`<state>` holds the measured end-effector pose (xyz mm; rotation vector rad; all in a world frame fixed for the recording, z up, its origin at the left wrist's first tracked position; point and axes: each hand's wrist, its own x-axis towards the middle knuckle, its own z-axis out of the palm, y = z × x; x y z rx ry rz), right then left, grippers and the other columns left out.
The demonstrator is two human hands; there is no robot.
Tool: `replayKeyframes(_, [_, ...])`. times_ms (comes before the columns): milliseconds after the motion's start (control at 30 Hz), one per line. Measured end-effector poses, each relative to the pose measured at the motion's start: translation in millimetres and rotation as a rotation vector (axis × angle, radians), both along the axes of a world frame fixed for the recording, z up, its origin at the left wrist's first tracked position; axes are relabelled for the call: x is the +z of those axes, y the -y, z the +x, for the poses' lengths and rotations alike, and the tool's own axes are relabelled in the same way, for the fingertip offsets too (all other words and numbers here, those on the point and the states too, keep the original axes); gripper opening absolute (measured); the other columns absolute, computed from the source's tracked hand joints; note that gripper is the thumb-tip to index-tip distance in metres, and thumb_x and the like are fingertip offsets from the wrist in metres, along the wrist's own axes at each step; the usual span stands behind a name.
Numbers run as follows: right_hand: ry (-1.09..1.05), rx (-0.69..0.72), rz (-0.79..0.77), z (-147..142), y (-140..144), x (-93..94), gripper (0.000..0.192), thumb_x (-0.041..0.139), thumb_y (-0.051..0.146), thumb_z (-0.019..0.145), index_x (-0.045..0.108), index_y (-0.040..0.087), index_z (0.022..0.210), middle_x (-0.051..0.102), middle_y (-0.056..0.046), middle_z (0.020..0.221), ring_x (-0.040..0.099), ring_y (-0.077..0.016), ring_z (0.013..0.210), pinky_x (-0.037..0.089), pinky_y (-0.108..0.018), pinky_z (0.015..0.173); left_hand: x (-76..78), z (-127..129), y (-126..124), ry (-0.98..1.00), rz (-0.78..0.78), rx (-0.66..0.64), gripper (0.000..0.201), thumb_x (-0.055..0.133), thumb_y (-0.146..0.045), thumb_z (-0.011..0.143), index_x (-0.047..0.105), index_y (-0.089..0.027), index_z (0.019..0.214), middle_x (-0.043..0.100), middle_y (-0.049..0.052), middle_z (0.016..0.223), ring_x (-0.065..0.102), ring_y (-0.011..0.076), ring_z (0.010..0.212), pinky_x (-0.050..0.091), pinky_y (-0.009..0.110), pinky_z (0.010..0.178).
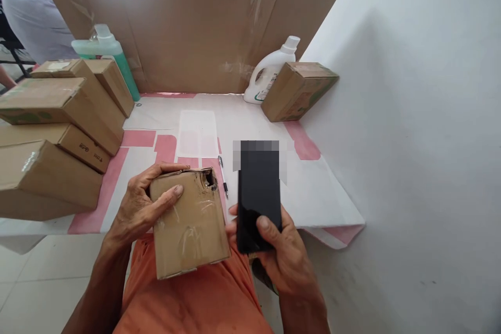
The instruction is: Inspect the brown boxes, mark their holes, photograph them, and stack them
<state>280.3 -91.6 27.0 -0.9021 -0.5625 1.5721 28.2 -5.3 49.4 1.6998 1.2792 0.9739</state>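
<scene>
My left hand grips a small cardboard box by its upper left side, thumb across the front face. A ragged dark hole shows at the box's upper right corner, and strips of clear tape cross its face. In my right hand is a black smartphone, held upright with the thumb on its dark screen. The box and the phone are side by side, above my lap at the table's front edge. Between them on the table lies a pen. Beyond the box is a pale rectangular sheet.
Several cardboard boxes are stacked at the left, before a bottle of green liquid. A white jug and a tilted carton stand at the back right. A cardboard panel closes the back; a wall bounds the right. Another person is at the far left.
</scene>
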Motion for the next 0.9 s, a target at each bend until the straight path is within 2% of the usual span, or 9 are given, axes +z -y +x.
replayKeyframes(100, [-0.093,0.162,0.04,-24.9,11.4,18.4,0.051,0.088,0.045,0.092,0.065,0.024,0.132,0.083,-0.011,0.11,0.084,-0.0229,0.084,0.068,-0.032,0.073,0.3,-0.8,3.3,-0.021,0.042,0.015,0.035,0.077,-0.05,0.093,0.08,-0.025,0.116,0.081,0.004,0.112,0.076,0.0225,0.096,0.061,0.025,0.077])
replayKeyframes(200, [-0.124,0.256,0.073,-37.6,14.6,20.7,0.062,0.086,0.053,0.092,0.059,0.024,0.14,0.083,-0.013,0.111,0.084,-0.0262,0.087,0.069,-0.041,0.081,-0.8,-2.6,7.7,-0.014,0.086,0.017,0.031,0.076,-0.048,0.093,0.08,-0.026,0.115,0.082,0.002,0.109,0.077,0.0212,0.094,0.061,0.024,0.077])
replayKeyframes(433, [-0.099,0.217,0.031,-38.0,26.1,21.4,0.074,0.082,0.061,0.093,0.05,0.028,0.152,0.082,-0.014,0.114,0.084,-0.031,0.092,0.067,-0.051,0.088,-4.2,-3.5,9.8,0.003,0.116,0.002,0.028,0.076,-0.039,0.094,0.08,-0.027,0.118,0.082,0.001,0.113,0.077,0.0202,0.099,0.061,0.024,0.082])
replayKeyframes(533, [-0.099,0.217,-0.005,-37.2,31.3,16.6,0.085,0.084,0.062,0.09,0.047,0.029,0.159,0.082,-0.014,0.116,0.082,-0.0342,0.107,0.065,-0.055,0.097,-4.5,-3.5,8.1,0.025,0.1,-0.008,0.028,0.078,-0.038,0.092,0.08,-0.026,0.117,0.082,0.001,0.109,0.076,0.02,0.095,0.06,0.023,0.079])
replayKeyframes(633, [-0.016,0.183,-0.041,-34.6,35.8,7.2,0.084,0.084,0.066,0.087,0.054,0.033,0.157,0.08,-0.013,0.126,0.075,-0.0359,0.125,0.063,-0.055,0.104,-4.1,-4.0,8.0,0.027,0.099,0.003,0.028,0.078,-0.036,0.091,0.08,-0.025,0.117,0.081,0.001,0.108,0.076,0.0201,0.093,0.06,0.024,0.078])
replayKeyframes(733, [0.05,0.174,-0.037,-31.6,40.0,0.5,0.077,0.083,0.072,0.084,0.063,0.036,0.15,0.079,-0.011,0.128,0.071,-0.0366,0.132,0.064,-0.053,0.102,-3.7,-4.8,9.1,0.009,0.111,-0.004,0.027,0.076,-0.033,0.092,0.08,-0.025,0.118,0.081,0.001,0.112,0.076,0.0198,0.096,0.06,0.024,0.082])
replayKeyframes(900, [0.045,0.166,-0.075,-28.5,43.8,-3.8,0.082,0.077,0.078,0.086,0.057,0.038,0.155,0.081,-0.01,0.122,0.076,-0.0378,0.123,0.067,-0.057,0.093,-4.1,-5.6,11.0,0.001,0.117,-0.013,0.029,0.076,-0.033,0.093,0.08,-0.025,0.121,0.082,0.003,0.117,0.077,0.0212,0.1,0.061,0.025,0.083])
